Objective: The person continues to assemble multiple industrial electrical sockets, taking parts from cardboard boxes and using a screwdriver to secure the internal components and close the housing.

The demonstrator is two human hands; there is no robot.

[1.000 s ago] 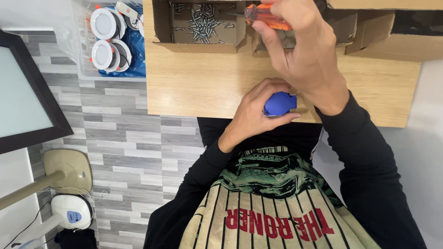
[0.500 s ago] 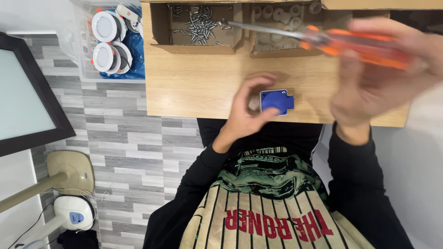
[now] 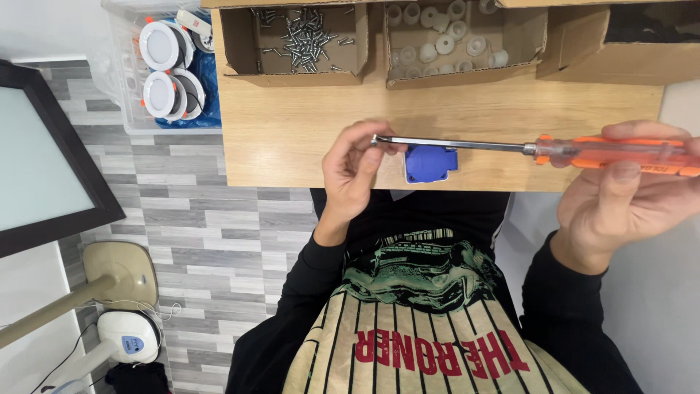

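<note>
Here, orange-handled screwdriver (image 3: 583, 150) gripped by right hand (image 3: 627, 197), left hand (image 3: 357, 171) pinching its tip

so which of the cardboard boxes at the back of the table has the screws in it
The leftmost cardboard box, nearest the clear bin of round white lamps. It holds loose metal screws; the box beside it holds small white rings, and the rightmost looks dark inside.

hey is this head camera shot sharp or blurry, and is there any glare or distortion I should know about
Head view: mostly sharp, evenly lit, with soft shadows only. The right hand at the frame edge looks oversized from the wide lens. The orange-handled screwdriver shows a faint sheen on its shaft. The left hand and blue part are crisp.
</note>
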